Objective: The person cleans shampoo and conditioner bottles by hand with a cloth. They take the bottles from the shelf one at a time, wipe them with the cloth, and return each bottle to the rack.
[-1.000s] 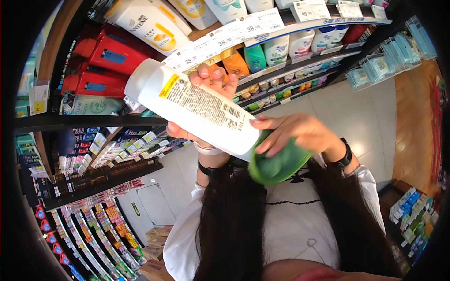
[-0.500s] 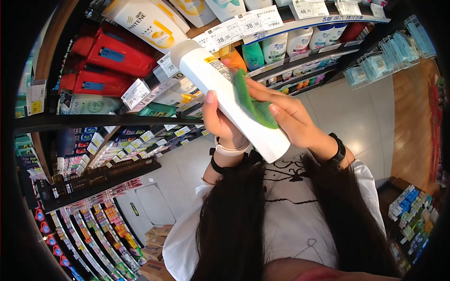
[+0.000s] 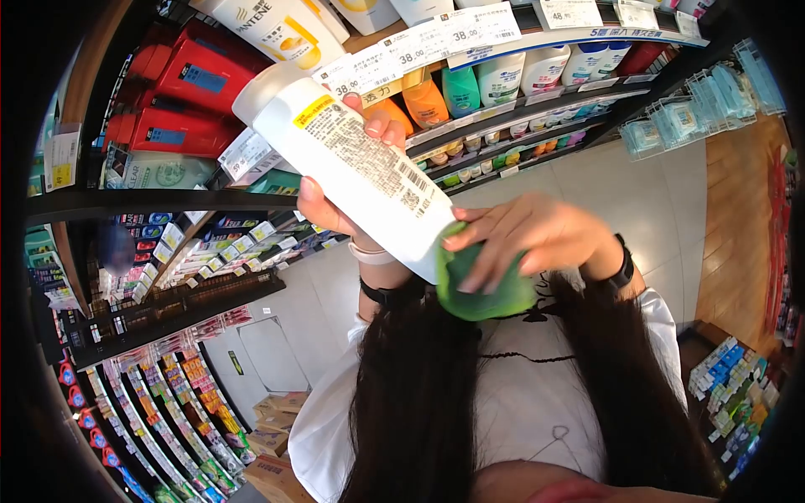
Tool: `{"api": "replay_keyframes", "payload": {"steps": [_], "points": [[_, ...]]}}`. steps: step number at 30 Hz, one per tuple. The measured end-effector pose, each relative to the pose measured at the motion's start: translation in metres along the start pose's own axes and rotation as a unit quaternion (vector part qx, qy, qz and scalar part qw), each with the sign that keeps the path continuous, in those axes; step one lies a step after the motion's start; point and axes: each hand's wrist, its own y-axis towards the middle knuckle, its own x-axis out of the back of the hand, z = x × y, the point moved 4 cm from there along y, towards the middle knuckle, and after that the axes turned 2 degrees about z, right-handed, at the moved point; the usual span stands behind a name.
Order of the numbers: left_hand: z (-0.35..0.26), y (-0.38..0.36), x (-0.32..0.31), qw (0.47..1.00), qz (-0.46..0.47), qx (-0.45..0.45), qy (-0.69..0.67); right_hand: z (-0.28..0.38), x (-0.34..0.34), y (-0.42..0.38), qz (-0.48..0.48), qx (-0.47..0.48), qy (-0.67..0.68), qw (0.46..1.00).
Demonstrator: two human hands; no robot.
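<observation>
A white shampoo bottle (image 3: 360, 159) is tilted in front of me, its cap toward the upper left and its printed back label facing up. My left hand (image 3: 331, 205) is wrapped round its middle from beneath, thumb on the near side and fingertips on the far edge. At the bottle's lower end is a green cloth (image 3: 482, 289), pressed under the fingers of my right hand (image 3: 537, 239). The cloth covers the corner of the base, and my right hand is slightly blurred.
Shelves ahead hold red bottles (image 3: 197, 80), Pantene bottles (image 3: 260, 29) and several smaller shampoos (image 3: 501, 80) behind price tags (image 3: 411, 52). Packs hang on a wire rack (image 3: 683, 117) at right. Cardboard boxes (image 3: 277, 474) stand on the floor at lower left.
The green cloth and my right hand have slid down from the bottle's middle to its base, uncovering the label. The bottle has shifted left and turned its label more toward me.
</observation>
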Motion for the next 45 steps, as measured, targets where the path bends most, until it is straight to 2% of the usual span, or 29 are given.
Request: {"api": "replay_keyframes", "payload": {"steps": [2,3,5,6,8,9,10,12,13,16,17,19,20,21,23,25,26,28,29,30,32,35,36,37,38,40,42,44,45], "points": [[0.001,0.002,0.002,0.985,-0.061,0.026,-0.158,-0.004,0.017,-0.014,-0.027,-0.055,0.236,0.970],[0.002,0.004,0.003,0.967,-0.088,0.037,-0.235,-0.009,0.026,-0.023,-0.096,-0.085,0.279,0.952],[0.006,0.005,0.018,0.970,-0.110,0.044,-0.210,-0.025,0.035,-0.040,-0.231,-0.145,0.361,0.892],[0.007,0.004,0.024,0.972,-0.121,0.050,-0.197,-0.034,0.034,-0.043,-0.295,-0.083,0.478,0.824],[0.008,-0.003,0.019,0.976,-0.121,0.091,-0.158,-0.058,0.025,-0.052,-0.402,0.047,0.669,0.624],[0.011,-0.007,0.015,0.971,-0.137,0.109,-0.161,-0.068,0.021,-0.054,-0.433,0.063,0.681,0.587],[0.015,-0.011,0.012,0.966,-0.154,0.126,-0.165,-0.084,0.015,-0.060,-0.447,0.040,0.689,0.570],[0.017,-0.016,0.014,0.969,-0.186,0.134,-0.087,-0.113,0.002,-0.072,-0.474,-0.004,0.701,0.533],[0.019,-0.018,0.014,0.967,-0.203,0.143,-0.051,-0.105,-0.004,-0.065,-0.446,-0.037,0.702,0.554],[0.018,-0.018,0.008,0.966,-0.222,0.131,0.031,-0.080,-0.008,-0.044,-0.495,-0.144,0.614,0.598],[0.018,-0.019,0.009,0.959,-0.242,0.135,0.065,-0.071,-0.010,-0.043,-0.503,-0.202,0.546,0.639],[0.016,-0.020,0.014,0.945,-0.250,0.146,0.152,-0.053,-0.020,-0.032,-0.489,-0.198,0.411,0.744],[0.014,-0.021,0.013,0.926,-0.218,0.140,0.277,-0.047,-0.023,-0.029,-0.475,-0.194,0.338,0.788],[0.017,-0.022,0.007,0.929,-0.186,0.133,0.292,-0.044,-0.021,-0.026,-0.378,-0.261,0.189,0.868],[0.020,-0.022,-0.009,0.950,-0.096,0.113,0.275,-0.038,-0.024,-0.023,-0.354,-0.257,0.306,0.845],[0.027,-0.025,-0.031,0.976,-0.035,0.172,0.130,-0.038,-0.025,-0.025,-0.347,-0.223,0.446,0.795],[0.030,-0.027,-0.036,0.979,-0.011,0.201,0.040,-0.040,-0.025,-0.028,-0.329,-0.213,0.477,0.786],[0.038,-0.031,-0.034,0.958,0.048,0.284,-0.020,-0.041,-0.025,-0.032,-0.293,-0.193,0.538,0.766],[0.043,-0.035,-0.030,0.942,0.077,0.323,-0.049,-0.040,-0.028,-0.034,-0.312,-0.239,0.462,0.795],[0.048,-0.041,-0.018,0.922,0.101,0.355,-0.116,-0.041,-0.027,-0.032,-0.275,-0.294,0.407,0.820],[0.046,-0.043,-0.021,0.930,0.070,0.341,-0.120,-0.044,-0.022,-0.030,-0.197,-0.395,0.288,0.850],[0.037,-0.041,-0.022,0.953,0.049,0.297,0.019,-0.030,0.010,-0.048,-0.234,-0.418,0.196,0.856],[0.036,-0.041,-0.020,0.955,0.043,0.292,0.011,-0.026,0.019,-0.054,-0.252,-0.433,0.161,0.850],[0.034,-0.040,-0.019,0.957,0.038,0.286,0.003,-0.015,0.028,-0.053,-0.407,-0.359,0.114,0.832],[0.032,-0.040,-0.017,0.959,0.031,0.281,-0.005,-0.001,0.034,-0.053,-0.548,-0.274,0.064,0.787],[0.033,-0.041,-0.019,0.956,0.032,0.291,-0.004,0.018,0.041,-0.038,-0.576,-0.167,0.011,0.800],[0.037,-0.044,-0.020,0.950,0.009,0.312,-0.009,0.026,0.051,-0.029,-0.561,-0.079,-0.193,0.801],[0.042,-0.046,-0.015,0.944,0.028,0.328,0.014,0.037,0.050,-0.001,-0.525,-0.012,-0.370,0.767],[0.043,-0.046,-0.014,0.940,0.039,0.337,0.040,0.038,0.051,0.012,-0.486,-0.018,-0.437,0.757]]}}
